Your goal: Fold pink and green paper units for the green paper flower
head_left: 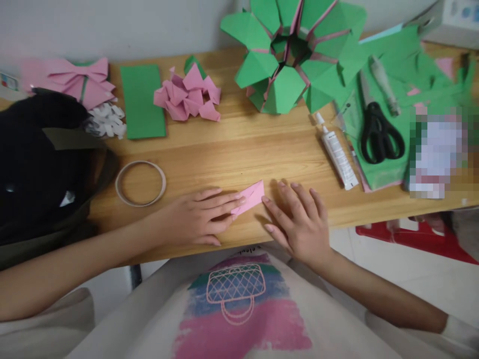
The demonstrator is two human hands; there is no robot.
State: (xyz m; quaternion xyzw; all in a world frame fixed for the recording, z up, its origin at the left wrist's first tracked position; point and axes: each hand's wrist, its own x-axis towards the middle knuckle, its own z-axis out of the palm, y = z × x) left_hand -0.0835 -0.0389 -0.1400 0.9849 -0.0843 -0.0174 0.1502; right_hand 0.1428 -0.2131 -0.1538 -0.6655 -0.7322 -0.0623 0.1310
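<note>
A small folded piece of pink paper [251, 196] lies flat near the front edge of the wooden table. My left hand [200, 214] rests beside it, fingers stretched out, with the fingertips pressing on its left end. Just to the right is my right hand [301, 222], fingers spread on the tabletop, the index fingertip at or very near the paper's right end. Neither hand grips anything. Behind the hands sits a cluster of folded pink paper pieces [189, 94], next to a green paper stack [143, 102].
At the back stands a large green-and-pink paper construction [277, 85]. A white glue tube [340, 158], black-handled scissors [379, 132] and green paper sheets [389, 172] lie to the right. A tape ring [140, 183] and a black bag [45, 149] are at left.
</note>
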